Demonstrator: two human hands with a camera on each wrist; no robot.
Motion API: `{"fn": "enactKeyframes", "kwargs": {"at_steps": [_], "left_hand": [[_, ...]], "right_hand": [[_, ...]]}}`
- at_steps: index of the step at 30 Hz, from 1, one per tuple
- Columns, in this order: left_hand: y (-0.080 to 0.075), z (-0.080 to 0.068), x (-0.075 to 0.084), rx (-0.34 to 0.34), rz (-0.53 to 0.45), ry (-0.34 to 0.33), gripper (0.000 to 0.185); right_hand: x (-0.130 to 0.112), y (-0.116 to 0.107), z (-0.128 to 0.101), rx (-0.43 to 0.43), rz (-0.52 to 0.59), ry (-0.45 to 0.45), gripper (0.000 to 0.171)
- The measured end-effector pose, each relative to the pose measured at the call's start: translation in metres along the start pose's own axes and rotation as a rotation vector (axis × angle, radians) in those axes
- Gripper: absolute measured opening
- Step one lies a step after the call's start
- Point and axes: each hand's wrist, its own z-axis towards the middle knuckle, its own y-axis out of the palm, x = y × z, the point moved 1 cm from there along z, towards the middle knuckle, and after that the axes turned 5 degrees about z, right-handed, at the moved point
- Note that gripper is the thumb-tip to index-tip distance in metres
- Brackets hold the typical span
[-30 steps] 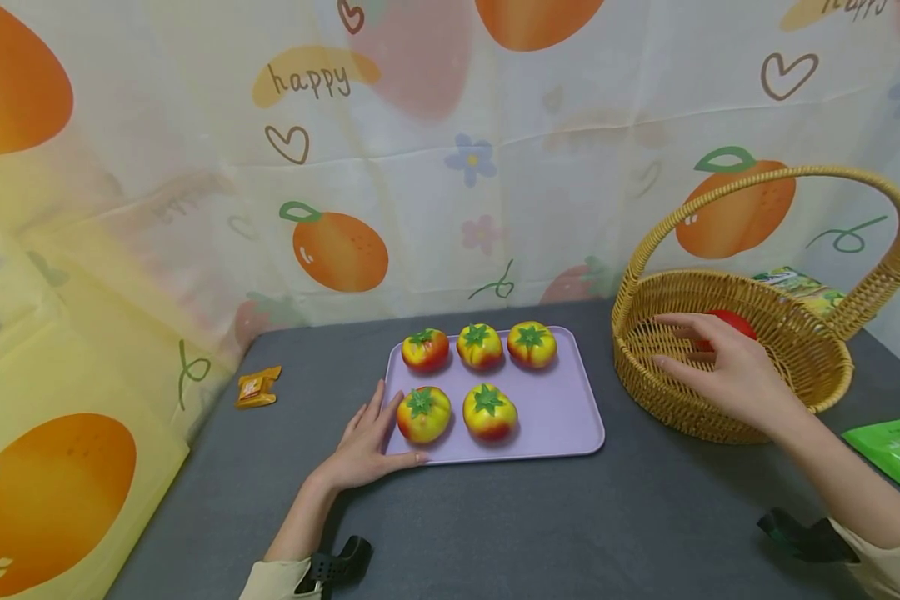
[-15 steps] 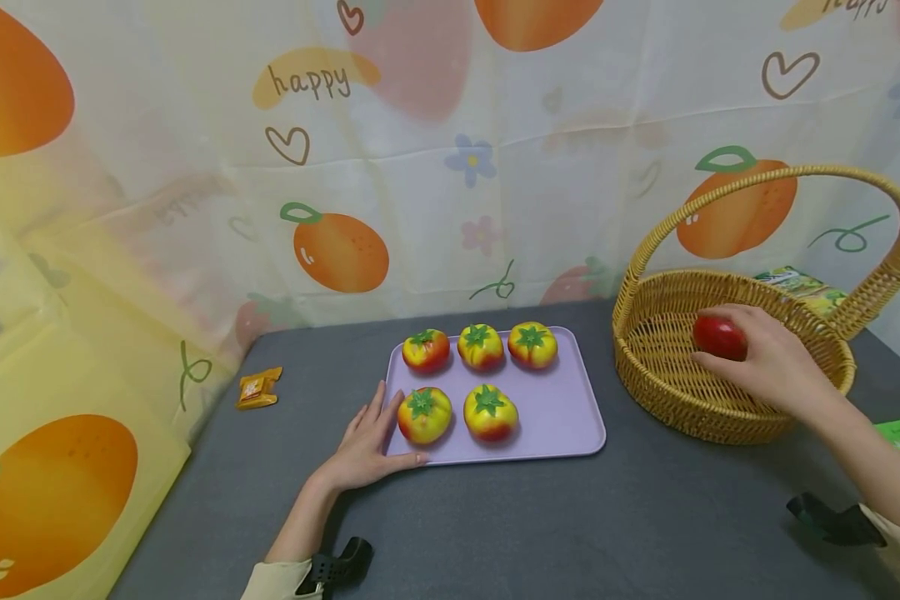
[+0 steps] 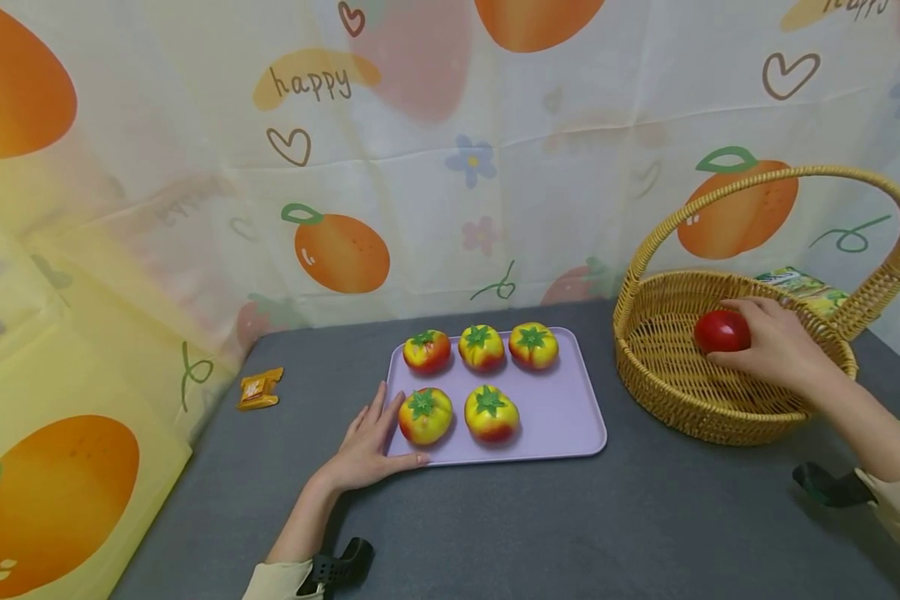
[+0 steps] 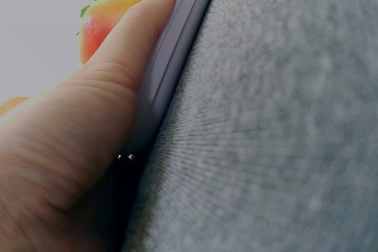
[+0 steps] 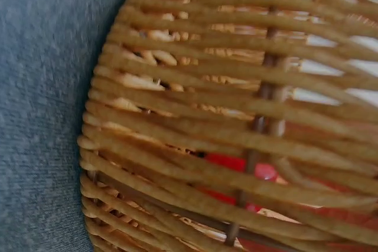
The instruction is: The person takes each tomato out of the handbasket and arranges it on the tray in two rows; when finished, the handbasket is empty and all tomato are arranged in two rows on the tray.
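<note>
While right hand [image 3: 776, 346] gripped the red tomato [image 3: 721, 331] inside the basket [image 3: 690, 400], left hand [image 3: 367, 446] lay flat, fingers spread, on tray [image 3: 562, 425] edge; 5 tomatoes placed, 1 w/o a spot yet.

basket [image 3: 667, 392]: woven wicker, rough, matt | red ball [image 3: 722, 331] in my right hand [image 3: 776, 346]: smooth, glossy | tray [image 3: 562, 417] under my left hand [image 3: 367, 446]: smooth matt plastic | tabletop [image 3: 570, 525]: grey felt-like cloth

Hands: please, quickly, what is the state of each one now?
Left hand: open, fingers straight, resting against the edge of the purple tray.
Right hand: closed around a red fruit, inside the wicker basket.
</note>
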Motion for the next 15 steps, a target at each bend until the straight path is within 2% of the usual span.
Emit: {"fn": "enactKeyframes", "kwargs": {"at_steps": [8,15], "left_hand": [[0.000,0.000,0.000,0.001,-0.006,0.008,0.102],[0.000,0.000,0.000,-0.002,-0.004,0.004,0.102]], "right_hand": [[0.011,0.002,0.010,-0.104,-0.014,0.050,0.084],[0.015,0.003,0.017,-0.154,-0.004,0.073,0.087]]}}
